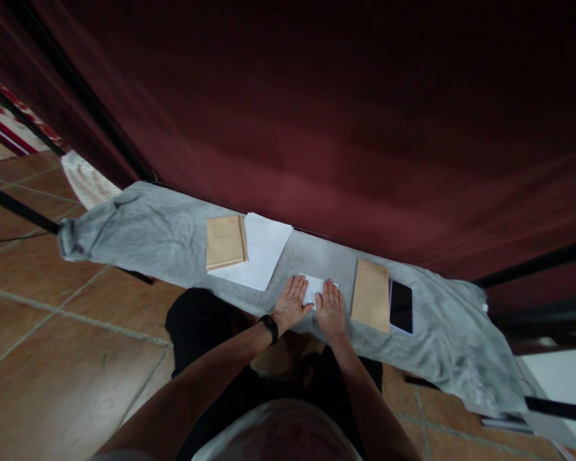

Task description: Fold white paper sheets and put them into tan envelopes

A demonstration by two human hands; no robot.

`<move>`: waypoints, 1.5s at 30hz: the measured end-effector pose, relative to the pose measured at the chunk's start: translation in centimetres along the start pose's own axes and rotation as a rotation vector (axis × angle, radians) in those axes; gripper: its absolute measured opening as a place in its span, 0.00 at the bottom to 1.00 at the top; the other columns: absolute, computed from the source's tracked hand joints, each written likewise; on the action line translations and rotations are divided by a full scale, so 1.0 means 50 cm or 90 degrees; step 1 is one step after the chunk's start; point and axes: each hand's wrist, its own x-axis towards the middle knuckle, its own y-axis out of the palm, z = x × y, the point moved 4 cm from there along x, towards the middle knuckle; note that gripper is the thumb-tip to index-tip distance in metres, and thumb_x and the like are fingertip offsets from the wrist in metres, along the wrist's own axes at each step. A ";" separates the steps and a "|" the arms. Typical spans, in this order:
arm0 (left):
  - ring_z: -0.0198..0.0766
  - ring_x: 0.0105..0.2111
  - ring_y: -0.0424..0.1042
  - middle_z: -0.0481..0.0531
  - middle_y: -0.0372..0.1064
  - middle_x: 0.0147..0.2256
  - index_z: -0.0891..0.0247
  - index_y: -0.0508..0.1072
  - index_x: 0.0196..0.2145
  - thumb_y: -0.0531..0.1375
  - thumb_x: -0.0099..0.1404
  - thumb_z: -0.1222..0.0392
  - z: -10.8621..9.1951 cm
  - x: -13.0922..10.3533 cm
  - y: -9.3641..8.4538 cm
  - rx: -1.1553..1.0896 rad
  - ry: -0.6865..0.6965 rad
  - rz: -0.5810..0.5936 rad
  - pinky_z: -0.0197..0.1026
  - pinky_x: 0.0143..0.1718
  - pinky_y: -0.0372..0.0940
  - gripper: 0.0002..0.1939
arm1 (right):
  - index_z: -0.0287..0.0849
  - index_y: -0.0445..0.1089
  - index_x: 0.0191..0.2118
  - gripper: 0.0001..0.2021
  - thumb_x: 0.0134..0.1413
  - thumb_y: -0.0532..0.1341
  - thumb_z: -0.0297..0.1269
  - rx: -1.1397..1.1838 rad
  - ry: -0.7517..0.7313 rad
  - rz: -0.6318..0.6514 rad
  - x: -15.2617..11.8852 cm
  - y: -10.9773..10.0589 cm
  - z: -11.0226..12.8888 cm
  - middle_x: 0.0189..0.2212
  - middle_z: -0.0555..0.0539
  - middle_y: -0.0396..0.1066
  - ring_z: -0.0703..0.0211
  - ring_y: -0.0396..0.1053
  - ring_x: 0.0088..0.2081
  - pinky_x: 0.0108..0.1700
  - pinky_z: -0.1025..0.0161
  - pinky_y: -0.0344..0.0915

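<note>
A small white paper (312,289) lies on the grey cloth under both hands, its middle showing between them. My left hand (292,303) rests flat on its left part, fingers stretched out, a black band on the wrist. On the right part my right hand (331,308) lies flat too, fingers extended. White sheets (267,246) are to the left, partly beneath a stack of brown envelopes (224,241). To the right is a single brown envelope (370,294), beside a dark-screened phone (401,307).
Grey cloth (163,224) covers the narrow surface from end to end. A dark red curtain (288,147) hangs along its far edge. Black frame bars (19,208) stand at both sides, above a brown tiled floor (67,365).
</note>
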 end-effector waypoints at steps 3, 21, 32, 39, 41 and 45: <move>0.53 0.70 0.45 0.70 0.50 0.68 0.77 0.53 0.68 0.48 0.73 0.45 -0.001 -0.002 -0.002 -0.006 0.014 -0.005 0.59 0.70 0.40 0.36 | 0.30 0.53 0.69 0.27 0.70 0.49 0.36 0.004 0.024 -0.001 -0.003 -0.004 -0.007 0.67 0.29 0.54 0.44 0.54 0.68 0.65 0.41 0.54; 0.46 0.70 0.47 0.64 0.52 0.68 0.68 0.54 0.69 0.45 0.75 0.43 -0.041 0.046 0.015 -0.061 0.029 -0.047 0.56 0.69 0.43 0.34 | 0.31 0.55 0.69 0.27 0.67 0.47 0.33 -0.020 0.036 0.048 -0.007 0.005 -0.007 0.70 0.34 0.50 0.45 0.48 0.70 0.67 0.45 0.49; 0.49 0.69 0.49 0.65 0.52 0.68 0.71 0.55 0.68 0.45 0.75 0.43 0.031 0.020 0.007 -0.024 -0.013 -0.049 0.55 0.69 0.44 0.34 | 0.33 0.54 0.69 0.26 0.70 0.46 0.38 0.000 0.064 0.003 -0.003 0.013 -0.012 0.67 0.33 0.56 0.45 0.54 0.68 0.65 0.44 0.53; 0.48 0.70 0.48 0.64 0.51 0.68 0.71 0.53 0.69 0.44 0.75 0.48 0.036 0.018 0.005 -0.023 -0.018 -0.045 0.55 0.69 0.44 0.32 | 0.29 0.54 0.69 0.27 0.71 0.46 0.37 -0.009 0.073 0.010 -0.002 0.014 -0.012 0.67 0.32 0.56 0.47 0.52 0.69 0.67 0.47 0.50; 0.48 0.70 0.48 0.64 0.51 0.69 0.70 0.53 0.69 0.44 0.75 0.49 0.035 0.020 0.003 -0.021 -0.021 -0.039 0.55 0.69 0.43 0.32 | 0.29 0.55 0.68 0.26 0.71 0.46 0.37 -0.003 0.081 0.011 -0.001 0.010 -0.011 0.67 0.33 0.56 0.47 0.52 0.69 0.67 0.47 0.50; 0.47 0.70 0.47 0.64 0.50 0.69 0.71 0.52 0.69 0.43 0.75 0.48 0.031 0.024 -0.001 -0.008 -0.030 -0.011 0.54 0.70 0.42 0.32 | 0.29 0.56 0.68 0.26 0.70 0.48 0.37 0.008 0.094 0.023 0.003 0.002 -0.013 0.66 0.33 0.57 0.46 0.53 0.68 0.67 0.48 0.50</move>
